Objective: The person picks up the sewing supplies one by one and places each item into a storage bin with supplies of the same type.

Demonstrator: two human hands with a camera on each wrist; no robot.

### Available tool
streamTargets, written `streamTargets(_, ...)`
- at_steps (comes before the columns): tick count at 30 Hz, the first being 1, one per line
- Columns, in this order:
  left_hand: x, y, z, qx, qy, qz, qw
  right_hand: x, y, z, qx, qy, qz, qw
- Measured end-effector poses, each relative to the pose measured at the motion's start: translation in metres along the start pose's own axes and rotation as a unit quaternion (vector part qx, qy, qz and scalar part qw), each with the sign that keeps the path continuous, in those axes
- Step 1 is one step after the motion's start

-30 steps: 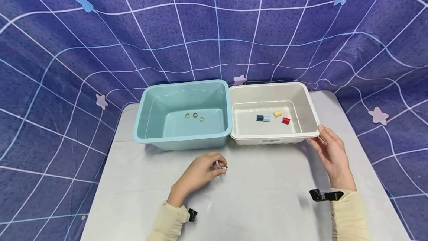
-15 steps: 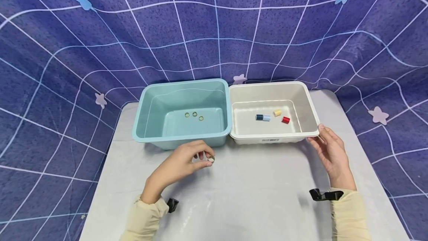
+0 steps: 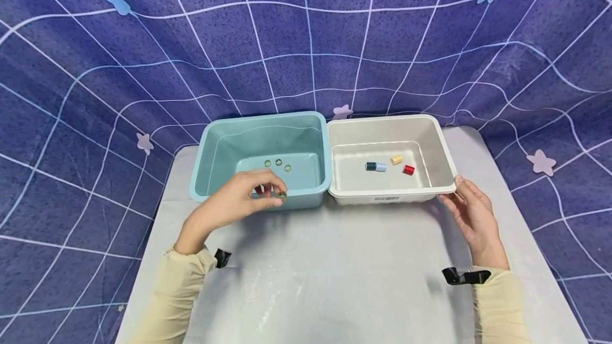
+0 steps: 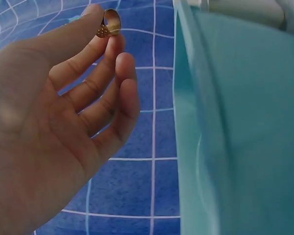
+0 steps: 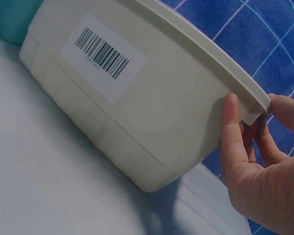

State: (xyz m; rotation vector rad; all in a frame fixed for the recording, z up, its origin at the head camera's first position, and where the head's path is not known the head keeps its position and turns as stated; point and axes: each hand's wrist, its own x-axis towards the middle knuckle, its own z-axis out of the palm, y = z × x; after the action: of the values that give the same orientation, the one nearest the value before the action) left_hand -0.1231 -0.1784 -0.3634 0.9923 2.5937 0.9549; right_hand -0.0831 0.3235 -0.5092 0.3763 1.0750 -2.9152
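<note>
My left hand (image 3: 239, 195) pinches a gold ring (image 4: 113, 21) between thumb and index finger, the other fingers loosely bent. In the head view it overlaps the front rim of the teal bin (image 3: 260, 117). Three similar rings (image 3: 279, 162) lie on that bin's floor. My right hand (image 3: 475, 222) grips the front right corner of the white bin (image 3: 377, 122), thumb on the rim and fingers below it. In the right wrist view one finger (image 5: 231, 122) presses against the bin's front wall.
Inside the white bin lie thread spools: a dark one (image 3: 370, 166), a light blue one (image 3: 381, 167), a yellow one (image 3: 397, 160) and a red one (image 3: 408, 170). Both bins stand side by side on a pale table (image 3: 344, 280). A blue grid-patterned curtain (image 3: 306, 36) hangs behind.
My left hand has lifted the ring from near the table in front of the bins and carried it left and forward to the teal bin's front rim. The right hand stays put.
</note>
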Motion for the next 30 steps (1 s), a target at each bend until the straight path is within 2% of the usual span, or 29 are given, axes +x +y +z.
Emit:
streamTargets(6, 0.014, -0.004, -0.026, 0.038, -0.020, 0.012, 0.9990, 0.001, -0.001, 0.001, -0.002, -0.005, -0.003, 1.000)
streamTargets(13, 0.032, -0.018, -0.054, 0.051, -0.029, -0.006, 0.9983, 0.000, 0.000, 0.000, 0.000, -0.005, -0.002, 1.000)
streamTargets(22, 0.060, -0.050, -0.076, 0.021, -0.050, -0.040, 0.9977, 0.000, -0.001, -0.002, -0.006, -0.003, 0.001, 1.000)
streamTargets(25, 0.065, -0.060, -0.081, 0.008, -0.054, -0.048, 0.9973, 0.000, 0.000, -0.003, -0.011, -0.001, 0.002, 1.000)
streamTargets(30, 0.070, -0.076, -0.087, 0.015, -0.048, -0.065, 0.9966, 0.000, -0.001, -0.002, -0.018, 0.002, 0.003, 1.000)
